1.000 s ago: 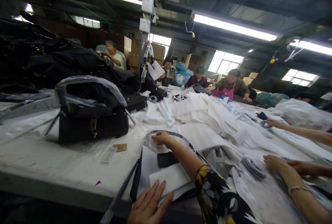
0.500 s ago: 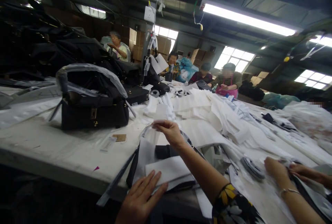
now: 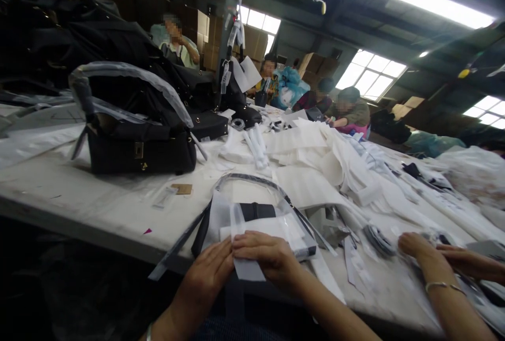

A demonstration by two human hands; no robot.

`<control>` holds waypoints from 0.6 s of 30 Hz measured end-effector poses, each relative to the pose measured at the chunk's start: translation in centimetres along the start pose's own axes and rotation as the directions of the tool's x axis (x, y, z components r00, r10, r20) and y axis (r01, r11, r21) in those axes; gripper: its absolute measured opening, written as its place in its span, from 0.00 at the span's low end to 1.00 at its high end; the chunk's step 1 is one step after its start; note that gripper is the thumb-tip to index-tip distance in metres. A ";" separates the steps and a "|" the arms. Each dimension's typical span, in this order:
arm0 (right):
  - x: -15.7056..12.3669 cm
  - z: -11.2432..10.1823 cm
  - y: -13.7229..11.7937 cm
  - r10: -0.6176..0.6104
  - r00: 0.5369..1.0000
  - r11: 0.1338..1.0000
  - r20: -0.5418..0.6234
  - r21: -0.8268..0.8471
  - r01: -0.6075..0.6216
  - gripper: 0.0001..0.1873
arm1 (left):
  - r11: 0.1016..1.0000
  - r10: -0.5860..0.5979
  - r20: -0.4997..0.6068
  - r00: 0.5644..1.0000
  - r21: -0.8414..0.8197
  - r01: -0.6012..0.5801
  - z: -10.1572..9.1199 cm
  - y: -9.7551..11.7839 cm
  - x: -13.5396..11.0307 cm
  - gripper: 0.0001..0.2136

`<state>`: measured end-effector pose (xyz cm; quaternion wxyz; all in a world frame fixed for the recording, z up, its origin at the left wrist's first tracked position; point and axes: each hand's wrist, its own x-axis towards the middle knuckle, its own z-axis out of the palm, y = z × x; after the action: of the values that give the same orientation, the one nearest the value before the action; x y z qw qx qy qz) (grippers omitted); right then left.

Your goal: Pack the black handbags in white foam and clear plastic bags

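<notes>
A flat black handbag (image 3: 257,211), partly covered by white foam sheet (image 3: 272,230) and clear film, lies at the table's near edge with its wrapped handle (image 3: 252,180) arching behind it. My left hand (image 3: 209,272) lies with fingers flat against the left end of the foam. My right hand (image 3: 268,257) rests on top of it, fingers curled over a narrow white strip (image 3: 244,264) that hangs over the edge. Both hands touch each other at the fingertips.
A black handbag (image 3: 138,146) with a film-wrapped handle stands at the left, dark bags piled behind it. White foam sheets (image 3: 315,167) heap across the middle. Another person's hands (image 3: 430,251) work at the right. Several people sit at the far end.
My right hand pulled back from the bag's handle to the near edge with a white strip. My left hand slid up beside it. The view tilted down and nearer.
</notes>
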<state>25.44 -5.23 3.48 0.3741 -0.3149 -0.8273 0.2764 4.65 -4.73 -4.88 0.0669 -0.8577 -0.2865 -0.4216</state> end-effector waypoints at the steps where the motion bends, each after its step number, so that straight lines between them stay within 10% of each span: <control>1: -0.4 0.3 0.1 -0.022 1.000 0.999 -0.012 -0.027 0.022 0.15 | 1.000 -0.018 0.007 1.000 -0.011 0.018 0.0 0.0 -0.1 0.15; 12: -3.4 2.4 0.7 -0.138 0.988 0.907 0.063 -0.394 0.152 0.26 | 0.994 -0.113 -0.031 0.993 -0.013 0.112 -0.1 0.0 -0.5 0.15; 18: -2.7 -0.1 -2.3 -0.097 0.994 0.981 0.043 -0.162 0.103 0.23 | 0.999 -0.019 -0.003 1.000 -0.032 0.019 0.0 -0.4 -0.7 0.14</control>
<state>26.16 -8.63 3.89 0.3459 -0.2978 -0.8684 0.1937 4.13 -4.69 -5.46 0.0497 -0.8551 -0.2879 -0.4283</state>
